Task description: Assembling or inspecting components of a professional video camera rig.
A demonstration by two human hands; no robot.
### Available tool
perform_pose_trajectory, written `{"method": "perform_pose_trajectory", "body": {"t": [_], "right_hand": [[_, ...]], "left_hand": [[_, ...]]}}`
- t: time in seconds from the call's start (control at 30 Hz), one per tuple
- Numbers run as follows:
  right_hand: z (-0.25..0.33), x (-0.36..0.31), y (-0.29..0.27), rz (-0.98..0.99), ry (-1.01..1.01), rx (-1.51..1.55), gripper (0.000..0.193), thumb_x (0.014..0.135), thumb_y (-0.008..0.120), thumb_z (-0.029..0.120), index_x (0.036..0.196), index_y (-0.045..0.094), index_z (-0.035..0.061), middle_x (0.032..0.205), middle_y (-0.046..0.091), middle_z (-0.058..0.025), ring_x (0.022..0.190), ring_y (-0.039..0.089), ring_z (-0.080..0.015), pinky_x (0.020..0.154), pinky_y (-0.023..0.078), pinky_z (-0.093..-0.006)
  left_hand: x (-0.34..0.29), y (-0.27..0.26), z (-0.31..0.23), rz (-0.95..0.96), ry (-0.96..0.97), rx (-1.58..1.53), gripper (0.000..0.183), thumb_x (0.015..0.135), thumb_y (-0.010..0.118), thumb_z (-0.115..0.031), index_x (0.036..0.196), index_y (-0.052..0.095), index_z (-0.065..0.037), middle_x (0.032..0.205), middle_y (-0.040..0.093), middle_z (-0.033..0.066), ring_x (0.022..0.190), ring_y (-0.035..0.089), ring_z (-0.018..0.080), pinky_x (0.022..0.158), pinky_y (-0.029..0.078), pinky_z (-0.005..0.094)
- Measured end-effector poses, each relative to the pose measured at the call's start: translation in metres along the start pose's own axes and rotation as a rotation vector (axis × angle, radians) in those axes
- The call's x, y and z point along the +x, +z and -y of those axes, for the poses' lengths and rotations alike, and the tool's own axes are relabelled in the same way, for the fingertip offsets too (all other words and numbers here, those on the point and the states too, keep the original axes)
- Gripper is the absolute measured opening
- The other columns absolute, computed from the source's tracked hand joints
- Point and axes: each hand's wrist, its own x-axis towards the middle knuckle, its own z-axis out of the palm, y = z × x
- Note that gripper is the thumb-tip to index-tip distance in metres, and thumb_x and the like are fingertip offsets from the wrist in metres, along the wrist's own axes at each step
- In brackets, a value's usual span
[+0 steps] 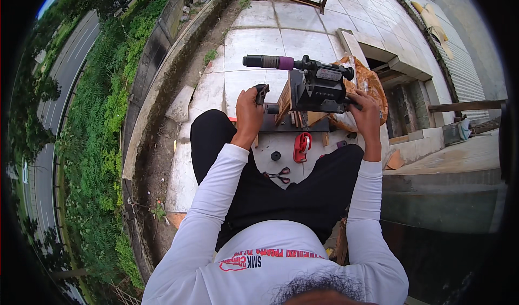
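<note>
Gripping a small dark piece [261, 93], the left hand [250, 110] had the machine [324, 86] at its 2 o'clock; the right hand [366, 111], nearer, was closed on the machine's handle [353, 104], having it at 10. The rod [269, 61] lay lengthwise from 9 to 3 o'clock. Beyond it, at 9, wide floor [251, 41] stretched toward the curb [157, 73].

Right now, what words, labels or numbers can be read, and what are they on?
White shirt: red and dark lettering, partly legible; I won't copy it out.
Black machine: a pale label, too small to read.
Same machine: a row of small pale marks, too blurred to read.
</note>
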Motion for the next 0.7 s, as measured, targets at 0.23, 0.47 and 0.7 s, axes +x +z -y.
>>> {"method": "perform_pose_trajectory", "body": {"t": [0.23,0.47,0.7], "right_hand": [[0.011,0.033,-0.026,-0.063,-0.045,-0.030,0.030,0.084,0.080,0.009,0.114,0.083,0.0095,0.126,0.077,-0.0172,0.124,0.069,-0.0352,0.111,0.047,-0.0458],[-0.006,0.083,-0.013,-0.084,-0.099,0.107,0.025,0.087,0.080,0.009,0.112,0.082,0.0078,0.108,0.080,-0.0167,0.101,0.076,-0.0317,0.088,0.057,-0.0388],[-0.023,0.102,0.024,-0.015,0.002,0.013,0.023,0.088,0.079,0.012,0.110,0.083,0.0115,0.100,0.079,-0.0167,0.091,0.077,-0.0329,0.079,0.058,-0.0408]], "left_hand": [[-0.001,0.001,-0.001,0.015,-0.034,-0.003,0.034,0.075,0.061,0.016,0.104,0.071,0.000,0.090,0.069,0.0225,0.087,0.062,0.0472,0.092,0.049,0.0481],[-0.001,0.003,0.004,0.015,0.006,-0.009,0.034,0.076,0.062,0.015,0.106,0.071,0.000,0.089,0.069,0.0224,0.086,0.061,0.0475,0.092,0.049,0.0484],[-0.001,0.004,0.005,0.020,-0.004,0.010,0.036,0.076,0.065,0.014,0.108,0.072,-0.001,0.093,0.069,0.0218,0.088,0.060,0.0447,0.081,0.048,0.0502]]}}
